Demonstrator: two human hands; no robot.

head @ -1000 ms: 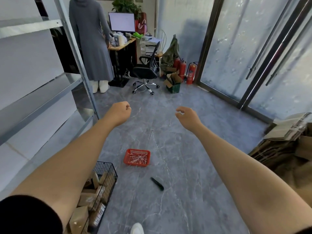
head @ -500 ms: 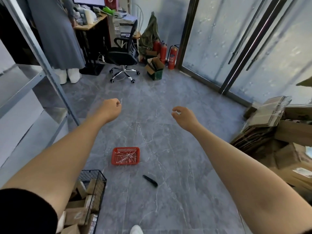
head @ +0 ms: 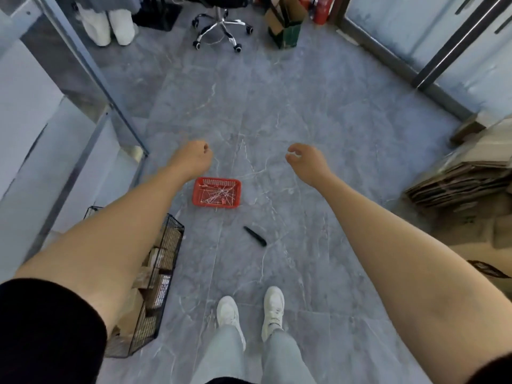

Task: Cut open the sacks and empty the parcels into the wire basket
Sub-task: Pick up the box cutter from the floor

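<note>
My left hand (head: 194, 159) is stretched out over the floor, curled into a fist and holding nothing. My right hand (head: 307, 162) reaches forward too, its fingers loosely curled and empty. A black wire basket (head: 169, 261) stands at the lower left, partly behind my left arm, with several brown cardboard parcels (head: 163, 259) inside. A black knife (head: 255, 236) lies on the grey floor between my arms. No sack is in view.
A small red plastic basket (head: 216, 192) with white strips sits on the floor past the knife. Metal shelving (head: 110, 106) runs along the left. Flattened cardboard (head: 454, 181) is piled at the right. An office chair base (head: 219, 26), a green box and a standing person's feet are at the far end.
My view has tilted down toward the floor, so my own legs and white shoes now show. Both hands stay stretched out and empty, a little lower in view.
</note>
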